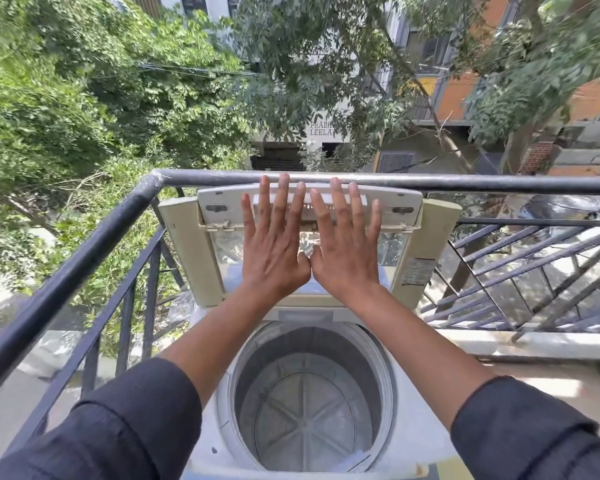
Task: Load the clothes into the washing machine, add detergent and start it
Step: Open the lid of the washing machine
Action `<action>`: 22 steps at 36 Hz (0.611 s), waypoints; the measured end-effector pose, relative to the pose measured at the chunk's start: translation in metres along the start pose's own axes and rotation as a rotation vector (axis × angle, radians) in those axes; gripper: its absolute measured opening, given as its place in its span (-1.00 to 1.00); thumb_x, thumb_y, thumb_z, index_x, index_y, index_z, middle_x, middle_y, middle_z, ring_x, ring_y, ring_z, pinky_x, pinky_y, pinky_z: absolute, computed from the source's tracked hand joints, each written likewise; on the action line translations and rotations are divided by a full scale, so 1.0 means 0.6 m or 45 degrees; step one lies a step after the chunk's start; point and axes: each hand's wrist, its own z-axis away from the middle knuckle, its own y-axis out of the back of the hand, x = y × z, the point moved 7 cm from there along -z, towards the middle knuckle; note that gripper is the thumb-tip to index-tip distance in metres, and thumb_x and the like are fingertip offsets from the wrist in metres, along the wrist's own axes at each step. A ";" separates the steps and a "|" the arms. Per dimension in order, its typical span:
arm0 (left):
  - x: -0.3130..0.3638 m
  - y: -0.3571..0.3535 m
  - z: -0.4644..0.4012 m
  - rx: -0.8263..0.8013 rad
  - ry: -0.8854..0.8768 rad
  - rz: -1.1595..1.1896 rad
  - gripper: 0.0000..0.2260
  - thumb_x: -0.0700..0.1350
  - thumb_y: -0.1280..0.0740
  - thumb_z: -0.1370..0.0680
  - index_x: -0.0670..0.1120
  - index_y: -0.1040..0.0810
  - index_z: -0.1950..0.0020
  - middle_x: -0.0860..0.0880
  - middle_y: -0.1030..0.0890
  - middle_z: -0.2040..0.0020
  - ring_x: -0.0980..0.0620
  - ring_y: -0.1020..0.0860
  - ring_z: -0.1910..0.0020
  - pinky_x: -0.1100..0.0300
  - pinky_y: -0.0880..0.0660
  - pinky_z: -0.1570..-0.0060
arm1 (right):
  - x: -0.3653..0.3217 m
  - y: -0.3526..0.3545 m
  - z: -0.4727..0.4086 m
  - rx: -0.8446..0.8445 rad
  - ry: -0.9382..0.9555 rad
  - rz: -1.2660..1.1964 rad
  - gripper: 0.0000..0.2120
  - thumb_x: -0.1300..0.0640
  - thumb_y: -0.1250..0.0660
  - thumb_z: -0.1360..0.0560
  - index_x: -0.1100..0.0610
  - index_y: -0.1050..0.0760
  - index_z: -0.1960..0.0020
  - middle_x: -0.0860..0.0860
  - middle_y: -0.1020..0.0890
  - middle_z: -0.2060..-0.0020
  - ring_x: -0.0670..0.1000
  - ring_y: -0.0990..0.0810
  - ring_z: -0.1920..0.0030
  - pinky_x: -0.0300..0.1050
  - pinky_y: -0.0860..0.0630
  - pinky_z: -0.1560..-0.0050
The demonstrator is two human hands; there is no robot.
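A white top-loading washing machine (208, 420) stands on a balcony directly below me. Its beige lid (187, 247) is folded up and leans back toward the railing. The steel drum (305, 403) is in full view and holds nothing. My left hand (272, 244) and my right hand (345, 247) are held side by side, fingers straight and spread, backs toward me, in front of the raised lid. Their thumbs touch. Whether the palms press on the lid I cannot tell. No clothes or detergent are in view.
A black metal railing (84, 258) runs along the left and behind the machine, its top bar (465, 183) just behind the lid. More railing bars (534, 271) stand on the right. Trees and buildings lie beyond, far below.
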 end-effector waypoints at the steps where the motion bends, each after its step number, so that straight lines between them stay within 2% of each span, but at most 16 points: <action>1: -0.001 0.001 0.001 0.000 -0.002 -0.002 0.06 0.10 -0.39 -0.35 -0.15 0.02 -0.74 -0.20 0.10 -0.75 -0.32 0.10 -0.71 -0.42 0.05 -0.61 | 0.001 0.000 0.000 -0.002 -0.002 -0.001 -0.13 0.03 -0.31 -0.45 0.01 -0.05 -0.70 0.13 0.00 -0.70 0.26 0.08 -0.68 0.45 0.09 -0.58; 4: -0.003 0.002 0.006 -0.012 -0.009 0.003 0.06 0.07 -0.37 -0.32 -0.15 0.03 -0.75 -0.21 0.11 -0.74 -0.31 0.12 -0.71 -0.42 0.05 -0.61 | 0.002 -0.002 0.003 -0.005 -0.015 -0.002 -0.10 0.08 -0.39 -0.46 0.01 -0.05 -0.70 0.12 0.01 -0.70 0.25 0.08 -0.69 0.44 0.09 -0.58; 11: -0.001 0.009 0.027 -0.093 0.011 0.030 0.06 0.04 -0.36 -0.33 -0.13 0.08 -0.75 -0.20 0.14 -0.74 -0.31 0.14 -0.71 -0.41 0.04 -0.61 | 0.008 0.001 0.020 -0.011 -0.027 0.050 -0.03 0.06 -0.42 -0.44 0.02 0.02 -0.71 0.14 0.03 -0.70 0.25 0.09 -0.69 0.44 0.11 -0.59; 14: 0.006 0.014 0.041 -0.119 0.012 0.046 0.06 0.02 -0.39 -0.35 -0.14 0.08 -0.75 -0.21 0.14 -0.74 -0.31 0.14 -0.71 -0.40 0.05 -0.61 | 0.011 0.009 0.032 0.011 -0.043 0.072 -0.07 0.09 -0.39 -0.44 0.03 -0.03 -0.71 0.15 -0.01 -0.70 0.26 0.05 -0.68 0.46 0.07 -0.57; 17: 0.012 0.019 0.058 -0.109 -0.002 0.085 0.06 0.01 -0.42 -0.37 -0.14 0.07 -0.75 -0.21 0.14 -0.74 -0.31 0.14 -0.71 -0.39 0.05 -0.62 | 0.016 0.021 0.051 0.043 -0.073 0.088 -0.11 0.11 -0.36 -0.47 0.04 -0.04 -0.71 0.14 -0.03 -0.70 0.25 0.04 -0.69 0.47 0.01 -0.55; 22: 0.028 0.015 0.090 -0.062 -0.073 0.189 0.06 0.02 -0.41 -0.36 -0.15 0.05 -0.75 -0.21 0.11 -0.74 -0.30 0.12 -0.72 -0.39 0.06 -0.63 | 0.023 0.036 0.096 0.081 -0.152 0.112 -0.08 0.09 -0.40 -0.45 0.05 -0.04 -0.71 0.15 -0.01 -0.70 0.23 0.04 -0.69 0.46 -0.01 -0.55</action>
